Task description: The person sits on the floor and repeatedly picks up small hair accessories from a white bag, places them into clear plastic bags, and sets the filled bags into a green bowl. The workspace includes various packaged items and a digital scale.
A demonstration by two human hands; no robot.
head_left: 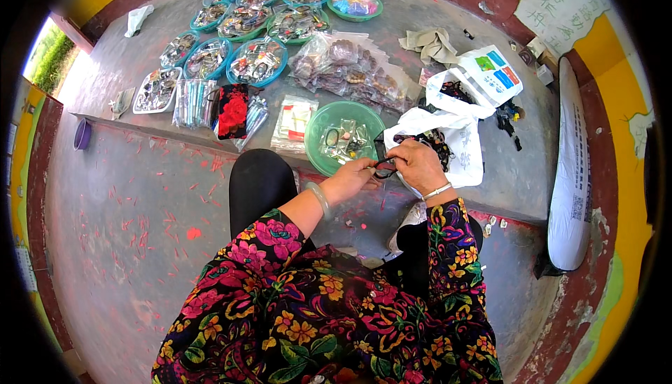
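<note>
Head cam: both hands pinch one small dark hair accessory (384,168) right at the ledge's (140,62) front edge. Left hand (348,179) fingers are closed on its left end, right hand (418,165) clamped on the right, just in front of the green bowl (318,128) and beside a white plastic bag (455,132).

Dark floral-print blouse (329,314), short sleeves, black trousers (259,181), bangle (320,198), thin bracelet (437,191)

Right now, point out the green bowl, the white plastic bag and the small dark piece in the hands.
green bowl (318,126): head view, bare left inner wall.
white plastic bag (467,154): head view, right side panel.
small dark piece (383,169): head view, middle, between both hands' fingertips.
</note>
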